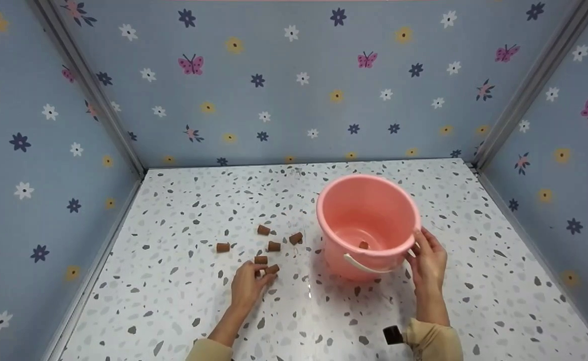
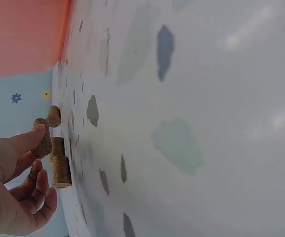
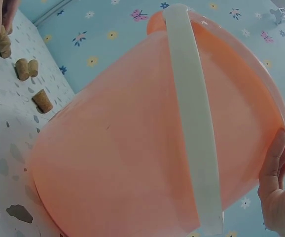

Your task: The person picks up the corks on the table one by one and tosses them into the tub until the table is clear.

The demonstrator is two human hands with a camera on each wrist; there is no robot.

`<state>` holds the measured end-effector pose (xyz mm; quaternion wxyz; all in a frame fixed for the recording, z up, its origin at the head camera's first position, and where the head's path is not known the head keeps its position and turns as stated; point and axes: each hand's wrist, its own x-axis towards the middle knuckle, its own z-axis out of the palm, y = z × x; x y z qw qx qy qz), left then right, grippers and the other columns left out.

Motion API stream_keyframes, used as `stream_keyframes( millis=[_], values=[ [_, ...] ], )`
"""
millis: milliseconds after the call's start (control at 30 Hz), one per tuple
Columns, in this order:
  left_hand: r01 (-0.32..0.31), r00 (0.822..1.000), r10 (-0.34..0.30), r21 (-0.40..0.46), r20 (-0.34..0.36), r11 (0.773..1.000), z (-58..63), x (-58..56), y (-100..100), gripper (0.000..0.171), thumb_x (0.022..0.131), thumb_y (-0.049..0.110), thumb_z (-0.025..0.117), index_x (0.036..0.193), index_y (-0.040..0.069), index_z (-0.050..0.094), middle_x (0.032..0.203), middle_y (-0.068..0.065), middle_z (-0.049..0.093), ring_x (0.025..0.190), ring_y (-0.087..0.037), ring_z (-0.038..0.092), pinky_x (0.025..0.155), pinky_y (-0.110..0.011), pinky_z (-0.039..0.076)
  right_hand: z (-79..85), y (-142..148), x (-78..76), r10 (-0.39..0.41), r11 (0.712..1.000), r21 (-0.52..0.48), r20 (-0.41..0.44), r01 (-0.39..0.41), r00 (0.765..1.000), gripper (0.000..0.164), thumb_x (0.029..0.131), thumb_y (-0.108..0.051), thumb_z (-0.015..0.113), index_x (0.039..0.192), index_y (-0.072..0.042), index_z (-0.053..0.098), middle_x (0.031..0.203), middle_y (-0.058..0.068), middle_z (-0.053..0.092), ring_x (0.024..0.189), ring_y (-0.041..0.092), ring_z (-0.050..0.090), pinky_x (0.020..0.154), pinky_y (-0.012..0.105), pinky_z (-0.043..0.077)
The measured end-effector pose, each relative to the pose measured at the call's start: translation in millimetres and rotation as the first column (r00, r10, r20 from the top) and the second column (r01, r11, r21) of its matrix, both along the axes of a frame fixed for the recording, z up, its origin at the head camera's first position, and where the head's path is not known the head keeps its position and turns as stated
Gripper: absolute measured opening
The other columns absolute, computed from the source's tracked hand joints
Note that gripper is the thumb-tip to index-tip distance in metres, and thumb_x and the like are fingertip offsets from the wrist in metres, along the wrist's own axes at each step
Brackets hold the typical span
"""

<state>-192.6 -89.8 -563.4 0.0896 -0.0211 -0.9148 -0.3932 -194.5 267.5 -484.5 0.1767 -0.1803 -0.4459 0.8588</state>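
My left hand (image 1: 246,287) pinches a brown cork (image 1: 272,269) between thumb and fingers, just above the speckled tabletop; the left wrist view shows this cork (image 2: 43,140) from the side. Right beside these fingers lies another cork (image 1: 260,259). Several more corks, among them one cork (image 1: 223,247) farthest left, are scattered beyond the hand. A pink bucket (image 1: 341,255) stands to the right with one cork (image 1: 364,245) visible inside. On its right side, my right hand (image 1: 430,263) grips the rim, thumb and fingers on either side of it in the right wrist view.
The bucket's white handle (image 1: 366,265) hangs down at the front. A white speckled tabletop (image 1: 173,301) lies beneath everything. Blue flowered panels (image 1: 273,55) stand at the back, left and right. A small black object (image 1: 393,335) sits at the right sleeve.
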Motion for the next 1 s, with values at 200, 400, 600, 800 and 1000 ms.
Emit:
stream_keyframes(
  millis=[200, 400, 600, 800, 1000],
  values=[
    [0.021, 0.998, -0.02, 0.021, -0.052, 1.0, 12.4, -2.6, 2.4, 0.016, 0.071, 0.015, 0.074, 0.084, 0.007, 0.07, 0.071, -0.006, 0.053, 0.063, -0.014, 0.044, 0.054, -0.026, 0.035, 1.9, -1.6, 1.2, -0.017, 1.0, 0.019, 0.005, 0.017, 1.0, 0.033, 0.079, -0.015, 0.067, 0.106, -0.001, 0.053, 0.095, 0.01, 0.056, 0.08, 0.02, 0.061, 0.066, 0.029, 0.05],
    [0.021, 0.997, -0.018, 0.035, -0.074, 0.999, 26.5, -4.9, 5.1, 0.018, 0.071, 0.016, 0.073, 0.086, 0.006, 0.07, 0.072, -0.006, 0.053, 0.066, -0.02, 0.05, 0.056, -0.026, 0.038, 27.1, -13.1, 12.7, -0.018, 1.0, 0.002, 0.07, 0.018, 0.997, 0.03, 0.081, -0.013, 0.064, 0.106, -0.002, 0.05, 0.097, 0.009, 0.055, 0.08, 0.017, 0.061, 0.067, 0.028, 0.05],
    [0.045, 0.991, -0.041, 0.023, -0.126, 0.999, 43.0, -6.6, 10.9, 0.018, 0.071, 0.018, 0.074, 0.083, 0.005, 0.07, 0.066, -0.002, 0.05, 0.061, -0.015, 0.046, 0.053, -0.025, 0.037, -11.6, 7.7, -6.6, -0.013, 0.999, 0.038, 0.057, 0.011, 0.998, 0.041, 0.08, -0.016, 0.066, 0.114, 0.0, 0.05, 0.103, 0.01, 0.055, 0.087, 0.022, 0.06, 0.068, 0.032, 0.05],
    [0.057, 0.985, -0.055, 0.01, -0.163, 0.998, 58.2, -7.3, 17.6, 0.02, 0.07, 0.019, 0.074, 0.084, 0.005, 0.07, 0.068, -0.003, 0.05, 0.06, -0.015, 0.047, 0.052, -0.024, 0.037, -43.4, 26.0, -23.0, 0.011, 1.0, -0.005, 0.029, -0.011, 1.0, 0.044, 0.078, -0.015, 0.069, 0.116, -0.002, 0.051, 0.107, 0.011, 0.055, 0.09, 0.025, 0.06, 0.072, 0.037, 0.05],
    [0.063, 0.981, -0.059, 0.018, -0.187, 0.998, 75.2, -7.0, 25.4, 0.02, 0.071, 0.02, 0.074, 0.085, 0.007, 0.07, 0.072, -0.001, 0.053, 0.065, -0.014, 0.051, 0.057, -0.026, 0.043, 2.4, -3.1, 1.3, -0.025, 1.0, 0.018, 0.018, 0.025, 1.0, 0.041, 0.077, -0.016, 0.07, 0.11, -0.001, 0.051, 0.101, 0.01, 0.055, 0.083, 0.021, 0.06, 0.065, 0.029, 0.05]
  ],
)
